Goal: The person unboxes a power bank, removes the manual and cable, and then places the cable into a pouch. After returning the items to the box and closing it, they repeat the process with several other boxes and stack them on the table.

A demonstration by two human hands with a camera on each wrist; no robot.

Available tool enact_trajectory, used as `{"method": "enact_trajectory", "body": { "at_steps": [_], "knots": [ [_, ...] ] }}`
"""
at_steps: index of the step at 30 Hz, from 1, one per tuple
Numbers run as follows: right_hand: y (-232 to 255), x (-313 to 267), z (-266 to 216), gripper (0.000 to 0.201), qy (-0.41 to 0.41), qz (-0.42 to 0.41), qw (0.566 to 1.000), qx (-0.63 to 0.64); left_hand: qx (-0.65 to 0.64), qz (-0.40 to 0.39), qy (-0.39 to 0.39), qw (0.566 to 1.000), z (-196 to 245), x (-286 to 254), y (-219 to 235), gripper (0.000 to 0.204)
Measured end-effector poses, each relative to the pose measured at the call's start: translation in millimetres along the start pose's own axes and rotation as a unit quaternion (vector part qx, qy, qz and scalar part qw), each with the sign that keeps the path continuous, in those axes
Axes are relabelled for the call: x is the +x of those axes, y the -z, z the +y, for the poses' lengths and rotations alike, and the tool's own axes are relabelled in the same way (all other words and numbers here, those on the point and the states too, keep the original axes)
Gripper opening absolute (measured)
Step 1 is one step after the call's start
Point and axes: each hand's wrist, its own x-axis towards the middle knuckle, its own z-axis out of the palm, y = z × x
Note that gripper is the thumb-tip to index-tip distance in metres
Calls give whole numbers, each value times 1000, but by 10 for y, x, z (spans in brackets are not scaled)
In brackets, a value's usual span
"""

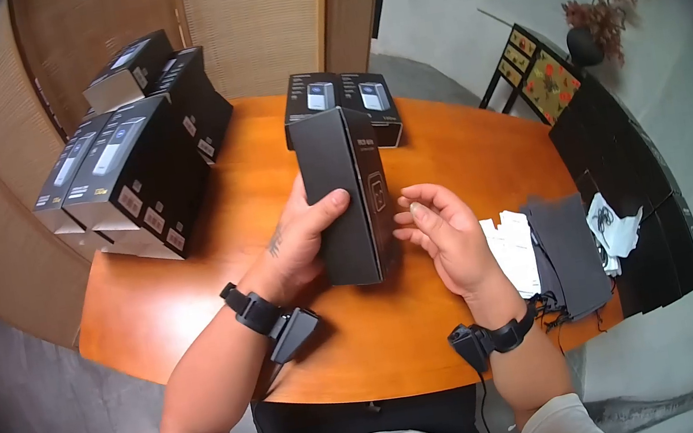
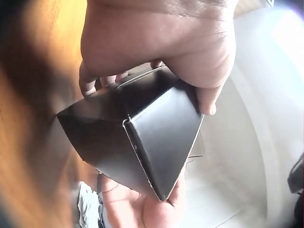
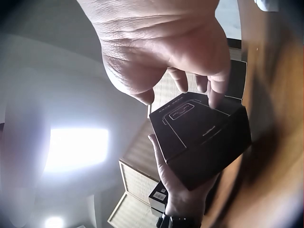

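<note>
A tall black carton (image 1: 335,200) with a line drawing on its right face stands upright in the middle of the head view. My left hand (image 1: 300,232) grips it from the left, thumb across the near face and the other fingers behind. To its right is my right hand (image 1: 453,241), fingers loosely bent and fingertips beside the printed face. In the right wrist view the right hand (image 3: 175,52) hangs over the carton (image 3: 204,137), a finger overlapping its edge. The left wrist view shows the left hand (image 2: 156,42) round the carton (image 2: 161,128).
Several black product boxes (image 1: 125,173) are stacked at the table's left. Two more boxes (image 1: 338,97) lie behind the held carton. On the right are white papers (image 1: 512,254), dark grey pouches (image 1: 567,251), a white bag (image 1: 617,225) and flat black cartons (image 1: 640,199). The wooden table (image 1: 368,361) has a curved front edge.
</note>
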Motion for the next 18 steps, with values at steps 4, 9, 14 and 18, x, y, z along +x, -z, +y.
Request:
{"method": "enact_trajectory", "body": {
  "at_steps": [4,9,14,18],
  "knots": [
    [-11,-29,-31,34,-28,6,999,42,22,-7,13,1000,28,-19,-27,72],
    [-35,-31,29,31,-9,16,998,54,42,-9,31,999,44,-43,-51,79],
    [6,6,53,32,-11,36,999,36,57,-17,40,997,34,-45,33,80],
    [34,27,58,37,-33,42,997,58,70,-19,41,997,55,-48,40,81]
  ]
}}
